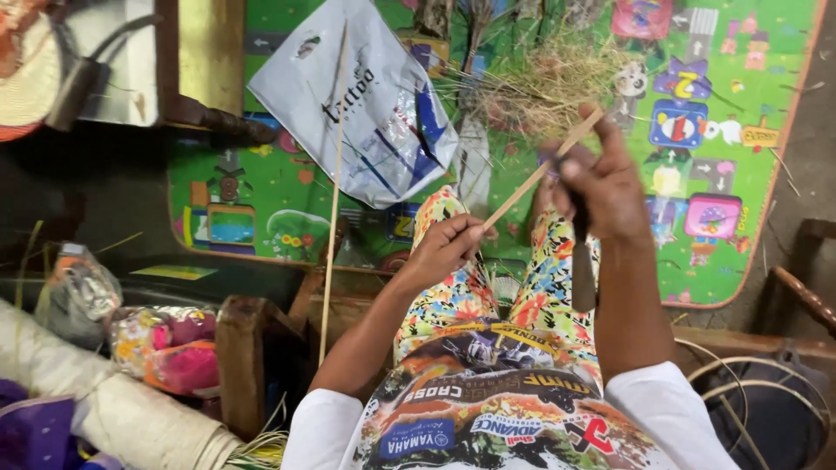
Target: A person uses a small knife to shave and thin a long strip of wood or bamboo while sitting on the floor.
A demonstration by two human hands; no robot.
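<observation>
My left hand (446, 244) pinches the near end of a thin pale cane strip (533, 177) that slants up to the right. My right hand (601, 187) closes around the dark handle of a knife (582, 265), with the handle hanging down below the fist, and presses against the strip's far end. Both hands hover over my lap, which is covered by bright flower-patterned trousers (540, 287). The knife's blade is hidden behind my fingers.
A colourful play mat (740, 226) covers the floor ahead, with a heap of dry shavings (549, 83) and a white plastic bag (366, 104) on it. A long thin stick (333, 200) stands at left. Wooden furniture (239, 357), bagged items (165, 348) and rolled material (122, 409) lie near left; cane hoops (758, 392) near right.
</observation>
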